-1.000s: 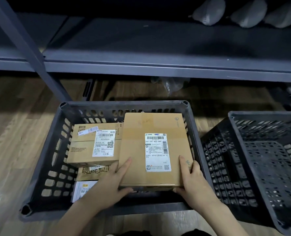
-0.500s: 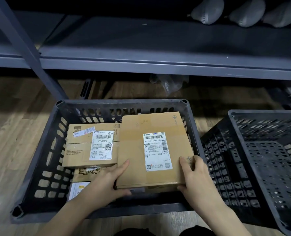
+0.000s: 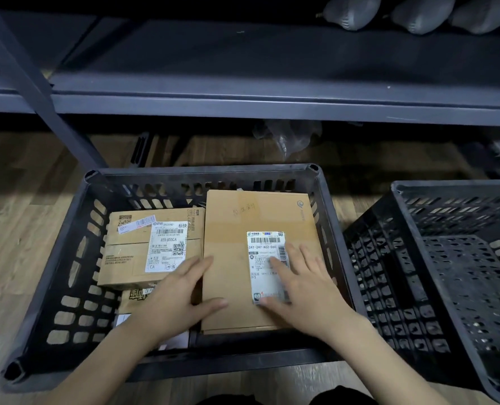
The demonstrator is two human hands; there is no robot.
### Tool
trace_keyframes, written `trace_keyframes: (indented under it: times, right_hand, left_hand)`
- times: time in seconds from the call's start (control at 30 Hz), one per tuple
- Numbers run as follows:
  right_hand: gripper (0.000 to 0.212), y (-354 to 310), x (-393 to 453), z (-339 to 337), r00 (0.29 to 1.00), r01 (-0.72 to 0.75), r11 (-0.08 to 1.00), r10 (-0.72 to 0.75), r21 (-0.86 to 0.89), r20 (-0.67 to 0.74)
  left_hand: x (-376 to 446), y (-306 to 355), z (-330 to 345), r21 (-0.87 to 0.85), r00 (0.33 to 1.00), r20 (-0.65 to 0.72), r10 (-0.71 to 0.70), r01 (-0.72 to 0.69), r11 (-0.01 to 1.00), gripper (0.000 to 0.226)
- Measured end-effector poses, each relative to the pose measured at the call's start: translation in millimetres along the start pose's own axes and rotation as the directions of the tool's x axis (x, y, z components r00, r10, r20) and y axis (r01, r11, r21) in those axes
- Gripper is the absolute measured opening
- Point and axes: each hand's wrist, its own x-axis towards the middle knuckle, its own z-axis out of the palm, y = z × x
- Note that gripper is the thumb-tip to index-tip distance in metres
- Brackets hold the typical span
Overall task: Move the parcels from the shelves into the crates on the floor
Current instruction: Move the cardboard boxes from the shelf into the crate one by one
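From the head camera, the landmark is the dark slotted plastic crate on the left (image 3: 67,287), standing on the wooden floor just in front of the grey metal shelf (image 3: 272,106). Inside it, against its right wall, lies the large flat brown cardboard parcel with a white shipping label (image 3: 237,258), label up. It looks level and seated on the crate's contents, so the placing step seems all but done.

The right hand (image 3: 304,290) lies flat on top of this parcel, over the lower part of the label, its fingers (image 3: 294,255) straight and spread. This reads as a press to settle the parcel down, not a hold. The left hand (image 3: 178,296) lies at the parcel's left edge, fingers extended and slightly apart, thumb on the parcel's top; it seems to steady or square the parcel against its neighbour.

That neighbour, a smaller brown cardboard box with a white barcode label (image 3: 131,252), sits in the crate's left half, just beside the big parcel. Under it show a printed carton (image 3: 137,298) and something white, too hidden to name.

To the right of the landmark crate stands a second dark slotted crate (image 3: 459,287), in which no parcels show. Grey padded bags (image 3: 418,10) lie at the back of the shelf, above and beyond the landmark crate, probably the next parcels to fetch.
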Motion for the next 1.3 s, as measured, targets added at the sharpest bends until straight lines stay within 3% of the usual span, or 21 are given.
trace_keyframes:
  times: [0.13,0.37,0.53,0.63,0.7,0.8,0.87,0.97,1.07,1.17,1.3]
  right_hand:
    - [0.074,3,38,5,0.997,-0.045,0.999,0.044,0.008,0.058]
    - [0.066,-4,75,9,0.997,0.029,0.999,-0.031,0.035,0.066]
    - [0.063,-1,78,26,1.0,0.028,0.997,-0.028,0.069,0.003]
    - [0.062,-1,78,29,0.999,0.02,0.997,-0.017,0.072,-0.036]
    - [0.061,0,77,31,0.999,0.017,0.996,-0.012,0.087,-0.051]
    - [0.061,2,76,34,0.998,0.021,0.993,-0.014,0.113,-0.062]
    - [0.061,2,76,34,0.997,0.025,0.994,-0.018,0.106,-0.07]
    - [0.06,1,75,32,0.997,0.029,0.995,-0.022,0.092,-0.077]
    - [0.061,1,74,32,0.996,0.034,0.997,-0.028,0.069,-0.09]
    - [0.061,1,74,31,0.994,0.039,0.997,-0.032,0.065,-0.1]
    - [0.065,2,74,32,0.994,0.044,0.998,-0.038,0.054,-0.104]
  left_hand:
    - [19,10,3,0.0,0.997,0.051,-0.056,0.056,0.998,0.11]
    - [25,5,0,-0.069,0.997,0.063,-0.048,0.052,0.996,0.118]
    - [26,-14,13,-0.276,0.997,0.055,-0.054,0.067,0.959,0.139]
    - [24,-19,21,-0.37,0.997,0.015,-0.075,0.075,0.926,0.121]
    - [22,-19,25,-0.539,0.993,-0.036,-0.114,0.077,0.839,0.089]
    - [23,-19,27,-0.682,0.941,-0.076,-0.329,0.191,0.706,0.066]
    - [28,-21,26,-0.619,0.913,-0.09,-0.398,0.262,0.741,0.059]
    - [30,-22,21,-0.402,0.933,-0.1,-0.345,0.279,0.872,0.062]
    - [27,-17,11,0.014,0.957,-0.249,-0.15,0.158,0.987,0.077]
    - [26,-11,7,0.283,0.958,-0.277,0.079,0.003,0.959,0.078]
    - [20,-17,0,0.287,0.985,-0.172,-0.004,0.054,0.956,0.06]
